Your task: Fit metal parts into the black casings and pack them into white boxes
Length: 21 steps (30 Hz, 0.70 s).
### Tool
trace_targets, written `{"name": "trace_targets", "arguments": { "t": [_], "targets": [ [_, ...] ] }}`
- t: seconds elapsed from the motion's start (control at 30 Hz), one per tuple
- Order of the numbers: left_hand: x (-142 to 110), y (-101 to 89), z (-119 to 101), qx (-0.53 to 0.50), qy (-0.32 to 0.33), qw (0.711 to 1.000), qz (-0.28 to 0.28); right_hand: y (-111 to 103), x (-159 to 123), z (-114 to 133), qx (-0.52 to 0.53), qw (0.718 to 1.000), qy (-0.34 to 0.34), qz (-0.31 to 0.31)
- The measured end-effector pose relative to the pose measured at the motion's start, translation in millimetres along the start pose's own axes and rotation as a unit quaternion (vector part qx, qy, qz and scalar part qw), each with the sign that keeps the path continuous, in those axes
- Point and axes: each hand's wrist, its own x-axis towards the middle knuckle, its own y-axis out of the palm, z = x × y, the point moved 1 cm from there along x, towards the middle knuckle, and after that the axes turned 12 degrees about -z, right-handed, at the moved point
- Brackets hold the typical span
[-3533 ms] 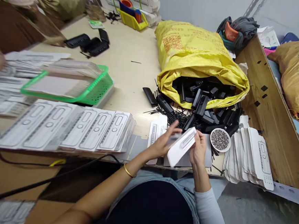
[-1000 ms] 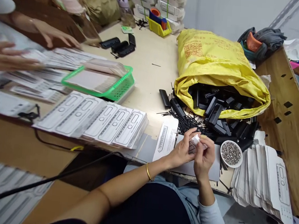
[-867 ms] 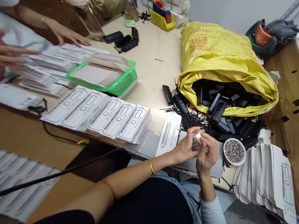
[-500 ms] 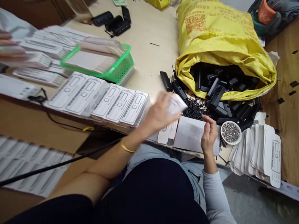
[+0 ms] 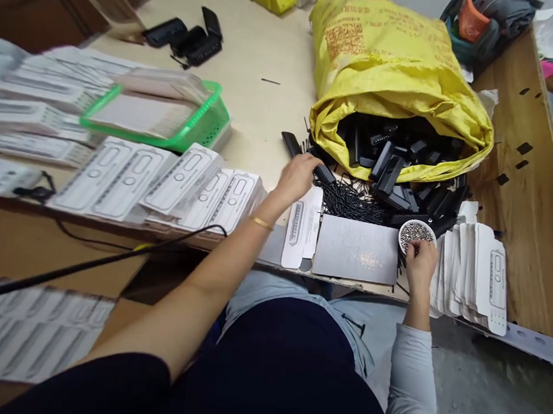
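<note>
Fingers (image 5: 413, 247) of the right hand (image 5: 422, 260) bunch in a round white bowl (image 5: 400, 238) of silvery metal bits (image 5: 414, 231), the left hand (image 5: 297, 177) curls at an oblong black case (image 5: 325, 175) near a yellow sack (image 5: 401, 83), grips unclear.

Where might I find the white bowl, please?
In the head view, the white bowl is right of centre, between the gray board and the flat white cartons, with the right hand over its near edge.

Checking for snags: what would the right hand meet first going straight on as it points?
The right hand would probably meet the metal pieces in the white bowl, though depth is unclear.
</note>
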Motion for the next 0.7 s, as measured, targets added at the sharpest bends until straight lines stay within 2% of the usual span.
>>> {"name": "trace_targets", "arguments": {
  "t": [0.07,0.1,0.17,0.23,0.33,0.4,0.47,0.5,0.53,0.57,0.63,0.7],
  "targets": [
    [22.0,39.1,-4.8,0.049,0.022,0.997,0.049,3.0,-0.8,-1.7,0.013,1.000,0.001,-0.006],
    [30.4,52.6,-4.2,0.073,0.031,0.995,0.060,3.2,-1.7,-0.2,0.032,0.999,0.015,-0.014],
    [42.3,67.4,3.1,0.100,0.056,0.992,0.058,0.7,-4.6,5.0,0.105,0.991,0.075,-0.029],
    [49.4,69.0,15.7,0.095,0.088,0.991,0.043,-4.1,-7.9,11.7,0.232,0.958,0.162,-0.043],
    [52.7,56.5,30.1,0.037,0.119,0.992,0.020,-11.3,-11.3,24.0,0.433,0.866,0.251,-0.021],
    [47.3,43.3,25.8,-0.040,0.092,0.995,-0.014,-13.8,-11.7,34.5,0.516,0.812,0.273,0.016],
    [33.2,30.4,7.6,-0.160,0.019,0.985,-0.061,-13.0,-11.4,48.2,0.562,0.776,0.283,0.042],
    [23.1,25.3,-5.5,-0.239,-0.031,0.967,-0.083,-11.2,-11.3,56.6,0.574,0.766,0.284,0.047],
    [11.6,21.8,-19.9,-0.326,-0.087,0.937,-0.090,-8.9,-11.5,66.1,0.581,0.762,0.283,0.046],
    [-0.7,20.1,-34.2,-0.421,-0.145,0.891,-0.091,-6.2,-12.1,76.5,0.582,0.763,0.279,0.038],
    [-24.7,22.2,-58.5,-0.580,-0.269,0.768,-0.045,-0.9,-14.4,98.5,0.575,0.772,0.270,0.007],
    [-44.4,28.2,-72.3,-0.661,-0.371,0.652,0.014,2.5,-18.3,119.4,0.561,0.785,0.263,-0.031]
  ]
}}
